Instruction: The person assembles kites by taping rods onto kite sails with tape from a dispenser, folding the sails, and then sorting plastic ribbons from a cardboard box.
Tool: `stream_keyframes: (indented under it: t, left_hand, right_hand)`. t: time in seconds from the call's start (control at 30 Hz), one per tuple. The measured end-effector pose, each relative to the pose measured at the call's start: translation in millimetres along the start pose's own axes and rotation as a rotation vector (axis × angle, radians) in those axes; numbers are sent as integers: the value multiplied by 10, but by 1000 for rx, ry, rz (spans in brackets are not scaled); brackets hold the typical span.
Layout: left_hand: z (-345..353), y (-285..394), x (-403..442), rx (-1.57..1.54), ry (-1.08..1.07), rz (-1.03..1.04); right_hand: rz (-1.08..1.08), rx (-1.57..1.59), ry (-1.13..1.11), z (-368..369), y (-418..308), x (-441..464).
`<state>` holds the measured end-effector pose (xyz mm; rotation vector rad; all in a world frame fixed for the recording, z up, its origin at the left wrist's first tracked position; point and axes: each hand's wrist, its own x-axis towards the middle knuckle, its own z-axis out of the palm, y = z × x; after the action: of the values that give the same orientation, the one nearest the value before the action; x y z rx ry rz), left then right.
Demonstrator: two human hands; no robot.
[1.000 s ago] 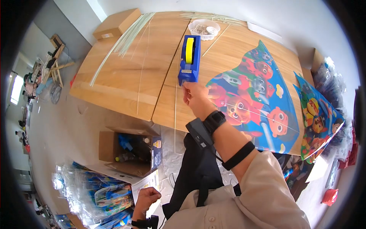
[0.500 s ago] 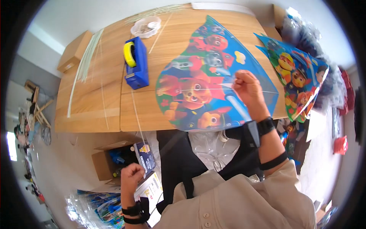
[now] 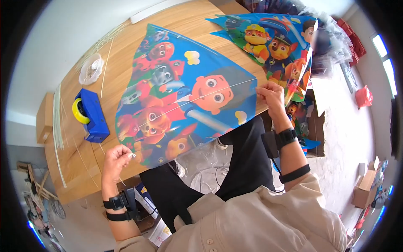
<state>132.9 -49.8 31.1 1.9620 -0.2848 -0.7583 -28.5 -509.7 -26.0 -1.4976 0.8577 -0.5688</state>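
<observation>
A blue cartoon-printed sheet [image 3: 210, 122], shaped like a kite, lies on the wooden table with a thin pale rod across it. At its right corner is my right hand [image 3: 272, 97], fingers pinched at the edge; whatever it holds is too small to make out. My left hand [image 3: 117, 161] is closed near the sheet's lower left edge, thumb and fingers gripping a small white piece. A blue tape dispenser [image 3: 95, 119] with a yellow roll [image 3: 79, 111] stands left of the sheet.
A second printed sheet [image 3: 256, 40] overhangs the table [image 3: 201, 12] at the right. A clear bowl [image 3: 91, 69], thin rods [image 3: 57, 122] and a cardboard box [image 3: 44, 117] are on the left. Plastic bags [image 3: 323, 46] are piled at the back right.
The view has turned right. My right hand has gone from the dispenser across the sheet to its right corner. My left hand has risen from beside the floor box to the sheet's lower left edge.
</observation>
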Motion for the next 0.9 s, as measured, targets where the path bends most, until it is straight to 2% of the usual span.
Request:
stream_keyframes:
  t: [0.03,0.07,0.13,0.27,0.37,0.7,0.9]
  left_hand:
    - [-9,-21,125,-26,12,20]
    - [-4,-21,219,-23,0,24]
    - [40,37,383,-4,63,52]
    - [139,171,582,-5,79,67]
    - [155,179,663,8,138,56]
    - [159,145,833,37,131,21]
    - [165,106,868,-17,76,68]
  right_hand:
    - [-107,-116,54,11,74,94]
    - [-105,-117,66,-1,133,178]
    - [-224,-349,230,54,130,265]
    - [-300,-497,343,77,200,439]
    - [-258,-554,355,111,141,434]
    - [-201,-662,368,144,92,421]
    - [-270,-733,397,176,117,415]
